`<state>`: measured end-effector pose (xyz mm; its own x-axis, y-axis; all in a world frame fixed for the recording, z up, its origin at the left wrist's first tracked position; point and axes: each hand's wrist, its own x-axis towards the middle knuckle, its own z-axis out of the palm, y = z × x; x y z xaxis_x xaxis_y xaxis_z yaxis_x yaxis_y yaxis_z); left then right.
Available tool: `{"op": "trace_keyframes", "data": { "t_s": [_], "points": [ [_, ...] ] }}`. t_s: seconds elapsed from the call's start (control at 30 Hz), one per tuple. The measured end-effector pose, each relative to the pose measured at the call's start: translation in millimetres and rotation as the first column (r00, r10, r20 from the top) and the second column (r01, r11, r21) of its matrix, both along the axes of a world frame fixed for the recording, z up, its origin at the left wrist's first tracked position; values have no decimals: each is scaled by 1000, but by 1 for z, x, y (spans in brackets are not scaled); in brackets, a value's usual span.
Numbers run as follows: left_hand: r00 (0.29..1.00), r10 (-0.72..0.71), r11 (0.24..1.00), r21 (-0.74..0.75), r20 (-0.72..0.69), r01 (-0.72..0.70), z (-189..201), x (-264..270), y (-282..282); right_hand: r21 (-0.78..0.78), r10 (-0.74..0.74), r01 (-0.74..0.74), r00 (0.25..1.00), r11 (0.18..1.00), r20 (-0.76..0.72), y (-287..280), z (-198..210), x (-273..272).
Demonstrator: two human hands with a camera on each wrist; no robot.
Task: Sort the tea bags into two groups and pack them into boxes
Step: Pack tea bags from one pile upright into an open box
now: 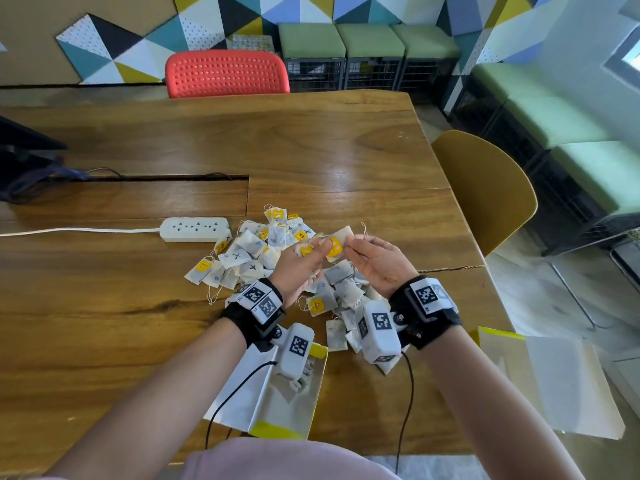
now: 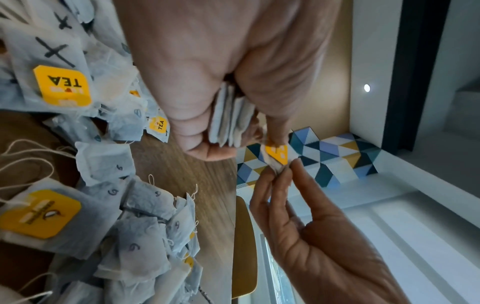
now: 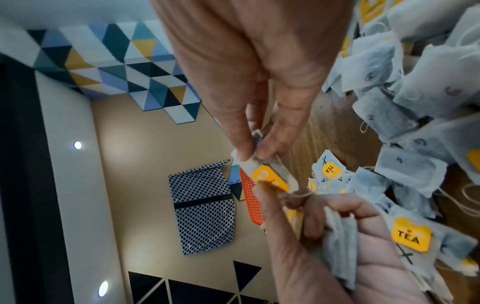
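A heap of white tea bags lies mid-table, some marked with an X, others with a small numeral, many with yellow tags. My left hand is raised over the heap and grips a stack of several tea bags between thumb and fingers. My right hand faces it and pinches one tea bag with a yellow tag by its edge. That bag bridges the two hands, and its far end touches the left fingertips. An open white and yellow box lies under my left wrist.
A white power strip with its cable lies left of the heap. A second flattened box with paper flaps rests at the table's right edge. A yellow chair stands to the right, a red chair at the far side.
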<state>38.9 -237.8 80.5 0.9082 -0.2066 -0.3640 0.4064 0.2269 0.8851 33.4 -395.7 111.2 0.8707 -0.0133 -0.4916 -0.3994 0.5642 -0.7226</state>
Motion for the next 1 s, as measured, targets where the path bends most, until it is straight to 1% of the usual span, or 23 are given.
{"op": "trace_keyframes", "data": {
  "t_s": [0.07, 0.13, 0.2, 0.27, 0.3, 0.4, 0.43, 0.57, 0.63, 0.7, 0.73, 0.77, 0.8, 0.83, 0.87, 0.9, 0.93, 0.97, 1.0],
  "points": [
    [998, 52, 998, -48, 21, -51, 2, 2, 1, 9, -2, 2, 1000, 1000, -11, 4, -2, 0],
    [994, 90, 993, -84, 58, -85, 1, 5, 1, 60, 44, -43, 999, 997, -16, 11, -2, 0],
    [988, 118, 992, -64, 101, -112, 0, 7, 1, 79, 113, -110, 993, 991, -36, 19, -3, -2],
    [979, 145, 989, -1, 141, -146, 0, 8, 2, 80, 167, -160, 982, 984, -85, 27, -5, -2],
    [976, 159, 986, 32, 151, -165, -2, 10, 3, 55, 192, -186, 975, 981, -109, 31, -8, -2],
    [966, 186, 977, 66, 177, -200, -3, 12, 6, -167, 273, -303, 945, 938, -181, 38, -18, 0],
    [967, 184, 977, 72, 177, -199, -3, 13, 7, -207, 293, -331, 936, 921, -193, 40, -20, 0],
    [959, 212, 970, 80, 188, -230, -3, 12, 11, -240, 324, -367, 925, 899, -200, 49, -21, 2],
    [949, 279, 958, 29, 149, -286, -3, 14, 15, -251, 343, -384, 919, 889, -192, 52, -21, 2],
    [934, 358, 932, -75, 26, -355, -1, 18, 21, -299, 372, -415, 908, 859, -192, 51, -24, 3],
    [926, 375, 918, -124, -41, -377, 0, 20, 26, -375, 387, -432, 902, 820, -194, 49, -26, 4],
    [920, 376, 906, -162, -110, -390, 1, 21, 31, -486, 407, -446, 893, 751, -191, 46, -30, 4],
    [914, 363, 896, -200, -181, -396, 2, 22, 35, -625, 440, -450, 879, 638, -183, 42, -35, 5],
    [907, 340, 890, -228, -248, -396, 3, 22, 40, -753, 493, -444, 850, 485, -184, 38, -41, 6],
    [898, 310, 882, -257, -311, -394, 3, 22, 43, -844, 563, -440, 799, 306, -212, 35, -47, 7],
    [888, 281, 876, -280, -365, -393, 2, 22, 47, -891, 629, -441, 725, 112, -280, 33, -54, 8],
    [877, 249, 871, -301, -412, -389, 1, 22, 51, -898, 667, -434, 649, -69, -365, 33, -60, 7],
    [867, 206, 866, -328, -453, -377, -3, 22, 54, -886, 675, -410, 593, -216, -439, 35, -67, 6],
    [860, 156, 863, -356, -485, -358, -6, 21, 57, -869, 664, -374, 564, -325, -491, 37, -72, 4]
  ]
}}
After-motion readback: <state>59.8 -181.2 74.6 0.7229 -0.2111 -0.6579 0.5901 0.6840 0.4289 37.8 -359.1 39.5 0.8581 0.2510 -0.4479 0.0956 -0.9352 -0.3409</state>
